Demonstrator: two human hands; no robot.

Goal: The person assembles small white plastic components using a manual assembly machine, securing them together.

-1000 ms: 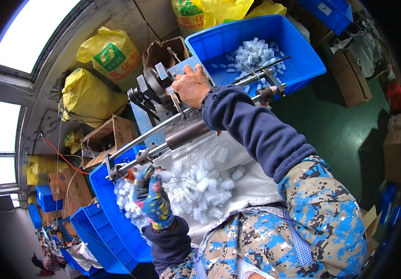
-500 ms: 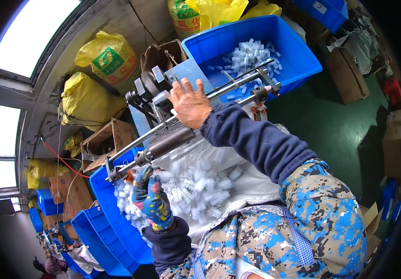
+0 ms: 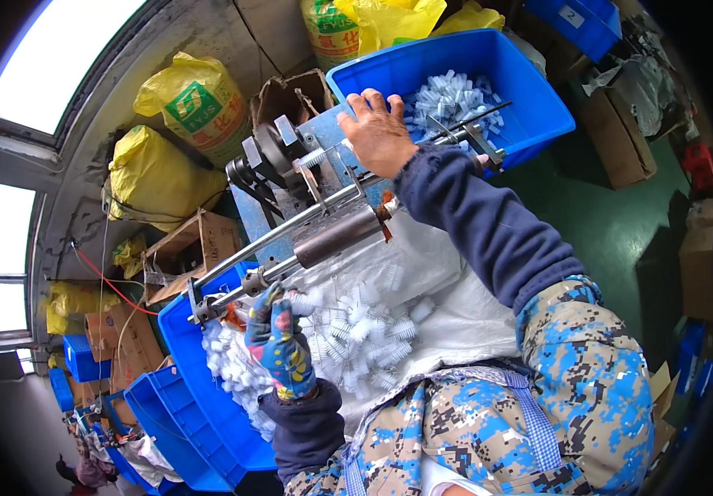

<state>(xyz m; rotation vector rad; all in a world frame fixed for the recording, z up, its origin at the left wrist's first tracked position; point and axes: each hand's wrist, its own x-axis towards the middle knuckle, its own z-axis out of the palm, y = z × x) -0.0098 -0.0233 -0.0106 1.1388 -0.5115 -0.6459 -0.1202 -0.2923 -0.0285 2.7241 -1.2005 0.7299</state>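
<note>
My left hand (image 3: 280, 351), in a patterned glove, is raised beside a pile of small white ribbed pieces with thin wire stems (image 3: 365, 331). Its fingers are closed together near the lower end of a metal bench machine (image 3: 278, 236). What they hold is hard to make out. My bare right hand (image 3: 380, 136) is over the machine's upper end, fingers bent, close to a blue bin's edge. Its palm side is hidden. Just left of it, one white ribbed piece (image 3: 311, 158) lies across the machine's head. A dark metal cylinder (image 3: 338, 237) sits along the front rod.
A blue bin (image 3: 530, 107) holding loose white pieces stands beyond my right hand. Another blue bin (image 3: 176, 326) is under the pile's left side. White sheeting (image 3: 472, 322) covers my lap area. Yellow sacks (image 3: 154, 178) and cartons (image 3: 195, 248) line the wall.
My right hand has moved right and slightly up off the machine's head, and its fingers have bent. The cylinder has shifted right along the rod. The left hand has shifted slightly right.
</note>
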